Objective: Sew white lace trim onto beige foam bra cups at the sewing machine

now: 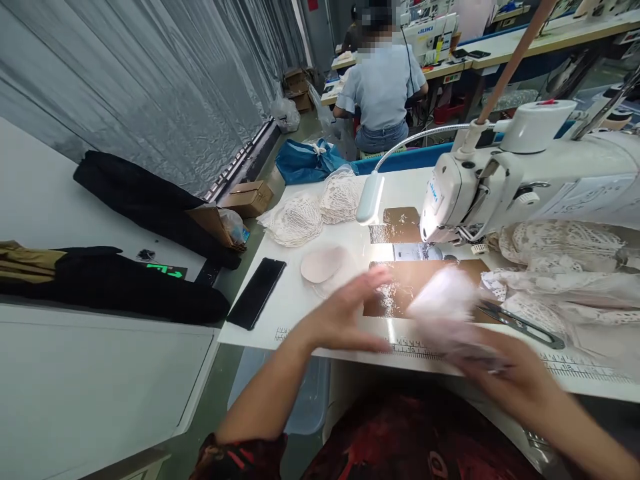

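My left hand (pixel 340 317) hovers over the front of the sewing table, its fingers and thumb spread with nothing between them. In my right hand (pixel 515 373) is a piece of pale fabric (pixel 445 300), smeared by motion, its lower part bunched against the fingers. Beyond the fabric stands a white sewing machine (pixel 460 193), its needle area lit by a small lamp (pixel 371 199). Left of the machine, near my left fingertips, lies a pale oval fabric piece (pixel 321 264). Brown sheeting (pixel 395 287) covers the table around the needle plate.
A black phone (pixel 257 293) lies at the table's left edge. Two piles of cream lace (pixel 295 219) sit at the back left. More lace fabric (pixel 565 287) and a dark slim metal tool (pixel 525 325) are on the right. Farther off, a person (pixel 383 87) sits at another table.
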A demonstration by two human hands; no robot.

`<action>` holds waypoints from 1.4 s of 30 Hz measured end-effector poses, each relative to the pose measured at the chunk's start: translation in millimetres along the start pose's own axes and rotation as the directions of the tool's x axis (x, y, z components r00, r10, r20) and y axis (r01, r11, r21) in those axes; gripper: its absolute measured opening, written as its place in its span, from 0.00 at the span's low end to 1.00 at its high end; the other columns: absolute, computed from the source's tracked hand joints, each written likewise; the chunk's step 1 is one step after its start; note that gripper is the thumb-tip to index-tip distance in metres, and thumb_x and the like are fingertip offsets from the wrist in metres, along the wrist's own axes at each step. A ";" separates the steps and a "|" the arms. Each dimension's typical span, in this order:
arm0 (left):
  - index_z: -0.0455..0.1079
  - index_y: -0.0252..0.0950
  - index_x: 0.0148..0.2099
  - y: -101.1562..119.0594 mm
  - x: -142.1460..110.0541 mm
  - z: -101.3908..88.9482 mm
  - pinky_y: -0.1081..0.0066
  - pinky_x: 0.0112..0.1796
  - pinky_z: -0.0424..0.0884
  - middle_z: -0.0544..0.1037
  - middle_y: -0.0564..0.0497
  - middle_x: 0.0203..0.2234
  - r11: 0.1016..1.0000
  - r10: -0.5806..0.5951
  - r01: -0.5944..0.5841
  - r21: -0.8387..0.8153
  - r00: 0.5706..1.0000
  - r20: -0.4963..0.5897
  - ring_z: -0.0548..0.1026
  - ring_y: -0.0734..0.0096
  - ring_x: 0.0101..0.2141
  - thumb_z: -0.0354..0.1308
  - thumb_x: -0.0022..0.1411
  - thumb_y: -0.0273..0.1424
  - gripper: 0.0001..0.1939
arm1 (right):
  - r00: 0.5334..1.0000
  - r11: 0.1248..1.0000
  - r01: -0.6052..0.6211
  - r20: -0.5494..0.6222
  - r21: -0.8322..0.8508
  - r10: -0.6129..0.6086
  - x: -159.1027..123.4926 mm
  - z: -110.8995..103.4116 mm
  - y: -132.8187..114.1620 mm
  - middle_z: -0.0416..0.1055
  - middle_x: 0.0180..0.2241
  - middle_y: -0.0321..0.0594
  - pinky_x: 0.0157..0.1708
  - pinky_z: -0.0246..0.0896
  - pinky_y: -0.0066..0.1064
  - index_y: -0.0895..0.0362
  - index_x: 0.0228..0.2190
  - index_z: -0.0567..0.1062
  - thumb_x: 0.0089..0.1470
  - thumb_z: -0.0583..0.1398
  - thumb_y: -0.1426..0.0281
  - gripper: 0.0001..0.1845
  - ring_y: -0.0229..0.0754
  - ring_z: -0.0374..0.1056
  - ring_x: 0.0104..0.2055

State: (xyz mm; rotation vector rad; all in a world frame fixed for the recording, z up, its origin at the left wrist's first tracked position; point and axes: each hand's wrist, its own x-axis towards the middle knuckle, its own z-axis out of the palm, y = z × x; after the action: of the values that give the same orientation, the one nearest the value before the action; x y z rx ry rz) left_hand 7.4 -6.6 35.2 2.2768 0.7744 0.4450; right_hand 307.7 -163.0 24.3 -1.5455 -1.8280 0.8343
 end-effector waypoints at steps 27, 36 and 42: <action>0.74 0.31 0.46 5.4 -17.0 57.4 0.65 0.39 0.72 0.77 0.45 0.34 0.478 -0.221 0.274 -0.834 0.957 0.188 0.76 0.61 0.36 0.66 0.52 0.46 0.26 | 0.909 0.440 -0.378 0.417 0.815 0.009 85.4 66.5 5.4 0.75 0.33 0.39 0.33 0.66 0.32 0.55 0.34 0.74 0.48 0.67 0.59 0.16 0.42 0.71 0.33; 0.75 0.32 0.44 22.4 -6.8 77.1 0.68 0.43 0.70 0.78 0.47 0.34 0.725 -0.404 0.119 -0.679 0.871 -0.279 0.74 0.66 0.38 0.58 0.63 0.35 0.12 | 0.994 0.802 0.064 -0.105 0.594 -0.002 89.4 74.9 1.3 0.54 0.65 0.48 0.52 0.65 0.45 0.47 0.62 0.53 0.54 0.61 0.57 0.38 0.53 0.61 0.61; 0.75 0.33 0.49 16.8 -13.3 71.0 0.66 0.46 0.71 0.79 0.46 0.38 0.651 -0.426 0.084 -0.754 0.863 -0.271 0.75 0.62 0.42 0.58 0.63 0.34 0.14 | 0.994 0.995 -0.083 -0.071 -0.055 0.079 84.3 57.3 25.3 0.77 0.33 0.41 0.30 0.68 0.36 0.54 0.47 0.72 0.55 0.52 0.70 0.18 0.46 0.73 0.31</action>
State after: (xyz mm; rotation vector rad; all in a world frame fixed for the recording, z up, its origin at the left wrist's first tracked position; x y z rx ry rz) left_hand 39.7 -60.2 -4.6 1.2917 0.9180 0.9471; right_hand 266.6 -81.4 -27.3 -1.6736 -1.7642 0.7616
